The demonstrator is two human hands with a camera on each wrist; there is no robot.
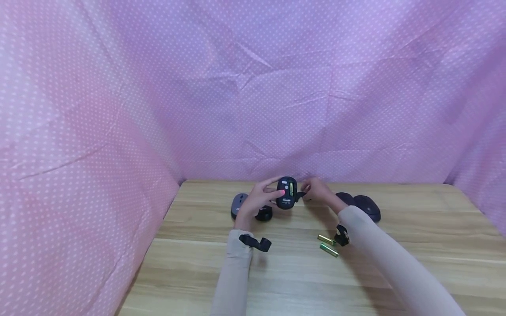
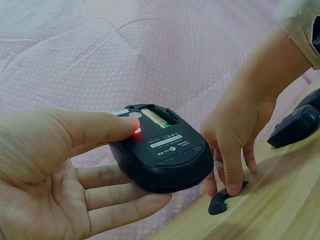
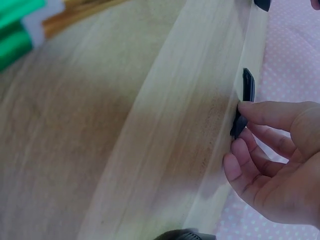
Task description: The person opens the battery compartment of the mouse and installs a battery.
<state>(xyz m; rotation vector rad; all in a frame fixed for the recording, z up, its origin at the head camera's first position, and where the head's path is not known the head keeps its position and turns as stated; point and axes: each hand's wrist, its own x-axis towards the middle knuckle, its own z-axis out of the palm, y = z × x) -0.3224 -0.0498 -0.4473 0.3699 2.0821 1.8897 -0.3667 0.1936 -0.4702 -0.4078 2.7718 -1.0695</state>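
Observation:
In the left wrist view my left hand holds a black computer mouse underside up, thumb on its base and fingers beneath. A red light glows at the thumb tip. The battery slot is uncovered, with a battery lying in it. My right hand pinches a small black battery cover between thumb and fingers. In the head view this cover hangs just right of the mouse. Two green-and-gold batteries lie on the table, nearer the body than the right hand.
A grey mouse and a black mouse rest beside the left hand, partly hidden by it. Two dark mice stand behind the right forearm. The wooden table meets a pink dotted cloth at its back edge.

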